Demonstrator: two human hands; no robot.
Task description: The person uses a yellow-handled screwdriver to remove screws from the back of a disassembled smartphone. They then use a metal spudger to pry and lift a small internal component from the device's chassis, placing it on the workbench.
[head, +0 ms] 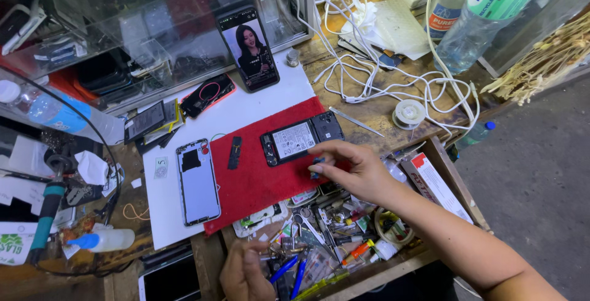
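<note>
An opened phone (pixel 301 139) with its battery exposed lies on a red cloth (pixel 258 178). My right hand (pixel 350 169) hovers just below it, fingers pinched on a small blue thing at the cloth's edge. My left hand (pixel 243 270) reaches into an open drawer (pixel 344 233) full of tools and small parts, touching several of them; whether it grips one is unclear. A phone back cover (pixel 198 181) lies on the white mat (pixel 166 215) to the left, with a small black part (pixel 235 152) beside it.
A lit phone (pixel 248 48) leans against a glass case (pixel 123 24). Tweezers (pixel 356 121), a solder spool (pixel 409 113), white cables (pixel 393 74) and plastic bottles (pixel 479 12) lie at the back right. A soldering iron (pixel 46 215) and squeeze bottle (pixel 104 239) are at left.
</note>
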